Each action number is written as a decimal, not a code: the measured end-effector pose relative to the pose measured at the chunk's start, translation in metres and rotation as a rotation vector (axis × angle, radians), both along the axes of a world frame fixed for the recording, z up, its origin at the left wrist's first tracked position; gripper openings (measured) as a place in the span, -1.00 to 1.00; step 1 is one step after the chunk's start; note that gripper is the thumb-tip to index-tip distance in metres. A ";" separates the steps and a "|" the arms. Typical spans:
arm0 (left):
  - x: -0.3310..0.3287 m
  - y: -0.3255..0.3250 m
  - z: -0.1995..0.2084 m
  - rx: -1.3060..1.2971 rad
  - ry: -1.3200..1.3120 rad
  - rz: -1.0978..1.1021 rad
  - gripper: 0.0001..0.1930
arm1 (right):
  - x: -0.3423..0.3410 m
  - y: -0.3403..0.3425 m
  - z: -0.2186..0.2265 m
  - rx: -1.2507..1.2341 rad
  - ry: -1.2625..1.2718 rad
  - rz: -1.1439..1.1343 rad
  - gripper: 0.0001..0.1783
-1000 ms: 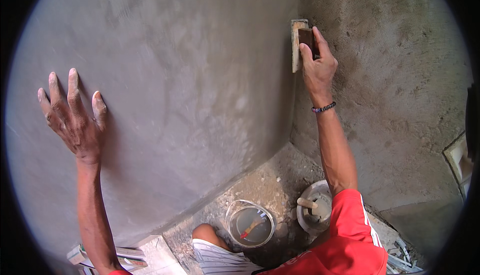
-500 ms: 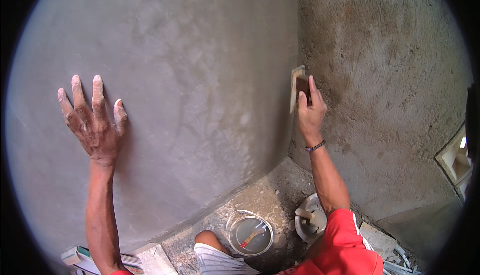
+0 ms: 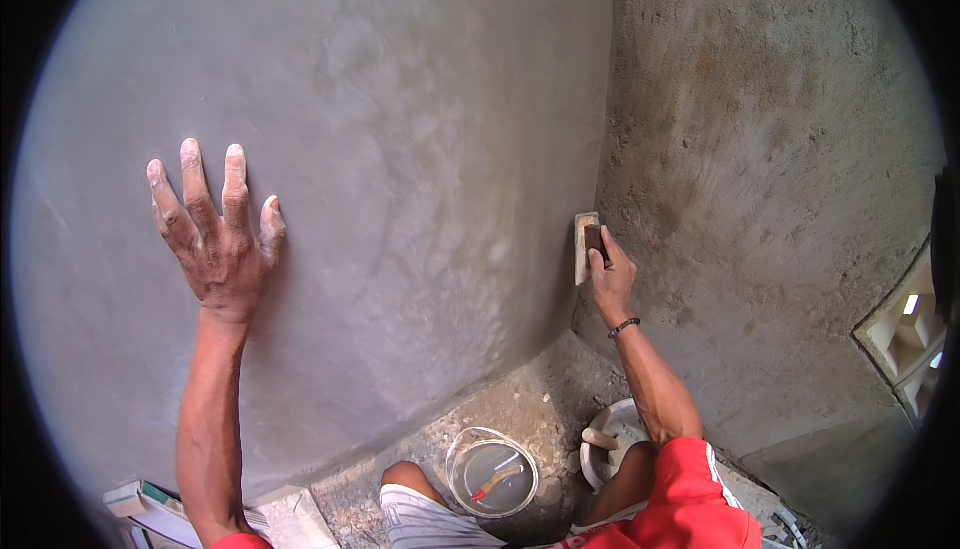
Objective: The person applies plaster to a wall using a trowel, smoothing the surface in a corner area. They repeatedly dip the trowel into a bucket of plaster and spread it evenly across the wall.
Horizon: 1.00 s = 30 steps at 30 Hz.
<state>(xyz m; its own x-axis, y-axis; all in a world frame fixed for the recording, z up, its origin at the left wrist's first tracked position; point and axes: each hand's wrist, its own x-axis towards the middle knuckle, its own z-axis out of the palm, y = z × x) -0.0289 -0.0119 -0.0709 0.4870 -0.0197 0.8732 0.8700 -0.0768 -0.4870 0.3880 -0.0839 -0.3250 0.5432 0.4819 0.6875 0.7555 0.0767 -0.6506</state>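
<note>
My left hand point(image 3: 228, 239) lies against the smooth grey plastered wall point(image 3: 400, 179), fingers spread, holding nothing. My right hand point(image 3: 613, 281) grips the brown handle of a plastering float point(image 3: 584, 261). The float's narrow pale plate stands nearly upright at the inside corner, against the smooth wall's edge. To its right is the rough brownish-grey wall point(image 3: 760, 179), with pits and damp-looking patches. My right fingers partly cover the handle. A dark bracelet point(image 3: 623, 328) circles my right wrist.
Below, a bucket of water point(image 3: 458, 489) holds a red-tipped brush point(image 3: 496, 484). Beside it stands a pale basin point(image 3: 590, 464) with a rounded handle sticking up. Rubble covers the floor point(image 3: 500, 409). Pale vent blocks point(image 3: 905, 334) sit in the right wall; boxes point(image 3: 150, 504) lie lower left.
My right hand and the float have moved down along the corner. My left hand stays flat on the wall, appearing slightly farther right as the view shifts.
</note>
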 end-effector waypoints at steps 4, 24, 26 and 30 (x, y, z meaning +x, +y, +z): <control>-0.002 0.000 0.001 -0.004 -0.010 -0.005 -0.46 | 0.002 -0.002 0.101 0.232 0.030 0.070 -0.53; -0.004 -0.003 0.001 -0.055 -0.034 -0.032 -0.47 | 0.006 -0.033 0.061 0.453 1.203 0.922 -0.49; -0.003 -0.003 0.002 -0.040 -0.031 -0.032 -0.48 | 0.011 -0.027 0.085 0.516 1.268 1.124 -0.61; -0.001 0.001 0.002 -0.020 -0.024 -0.037 -0.49 | 0.018 -0.017 0.123 0.433 0.901 0.796 -0.51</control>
<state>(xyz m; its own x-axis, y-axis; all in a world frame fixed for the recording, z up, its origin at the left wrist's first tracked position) -0.0300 -0.0107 -0.0691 0.4656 -0.0199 0.8848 0.8776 -0.1182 -0.4645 0.4061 -0.1012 -0.2017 0.5628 0.7176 0.4103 -0.2899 0.6362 -0.7150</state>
